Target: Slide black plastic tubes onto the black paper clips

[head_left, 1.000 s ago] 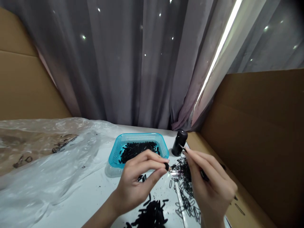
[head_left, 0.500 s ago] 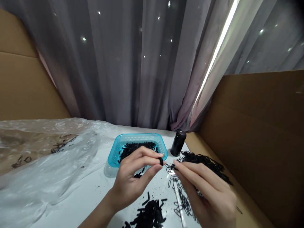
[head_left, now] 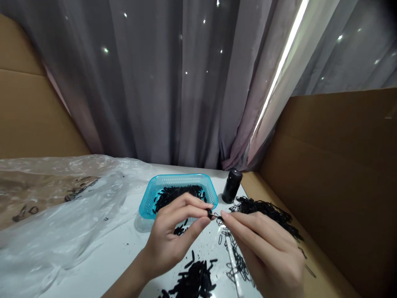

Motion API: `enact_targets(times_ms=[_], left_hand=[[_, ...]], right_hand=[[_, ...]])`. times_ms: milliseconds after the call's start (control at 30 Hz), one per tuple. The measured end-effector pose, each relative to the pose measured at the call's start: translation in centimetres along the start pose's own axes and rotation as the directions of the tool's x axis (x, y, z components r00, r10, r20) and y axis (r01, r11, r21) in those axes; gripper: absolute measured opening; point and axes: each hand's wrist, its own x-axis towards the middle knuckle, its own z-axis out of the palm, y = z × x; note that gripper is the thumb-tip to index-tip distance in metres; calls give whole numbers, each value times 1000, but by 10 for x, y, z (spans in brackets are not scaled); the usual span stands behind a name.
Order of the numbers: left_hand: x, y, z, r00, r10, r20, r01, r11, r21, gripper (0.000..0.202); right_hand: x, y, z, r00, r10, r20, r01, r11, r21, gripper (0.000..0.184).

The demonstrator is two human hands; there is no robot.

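Note:
My left hand [head_left: 173,238] pinches a small black tube piece [head_left: 210,214] between thumb and fingertips, above the white table. My right hand [head_left: 263,252] meets it from the right, fingers pressed together on a thin black wire clip [head_left: 218,217] at the tube's end. A heap of black wire clips [head_left: 263,211] lies behind my right hand, and more clips [head_left: 238,263] are spread under it. A pile of black tube pieces [head_left: 194,281] sits near the front edge below my hands.
A blue plastic basket [head_left: 149,200] holding black pieces stands behind my left hand. A small black bottle [head_left: 232,185] stands to its right. Crumpled clear plastic sheet [head_left: 62,215] covers the left. Cardboard walls [head_left: 335,178] rise on both sides, with a grey curtain behind.
My right hand came down from near the bottle and moved left until its fingertips met the piece in my left hand. The clip heap behind it is uncovered now.

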Motion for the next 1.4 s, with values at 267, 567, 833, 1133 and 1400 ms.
enact_targets(times_ms=[267,567,833,1133,1400], left_hand=[[0,-3,5,997,-56,46,60,994,-95,14],[5,0,0,998,30,64,-33,998,55,18],[-21,-16,-20,833,-426,353,269,869,415,17],[-114,-66,-24,673,-737,61,552,555,622,14],[-144,-39,-19,695,-719,1,609,589,531,38]], right_hand=[[4,0,0,998,53,-22,-49,987,155,32],[4,6,-12,952,287,-105,-261,943,205,32],[3,0,-21,913,406,-49,-379,885,269,26],[-70,-13,-51,848,462,260,-516,833,201,19],[-167,-53,-28,454,790,412,-852,251,459,27]])
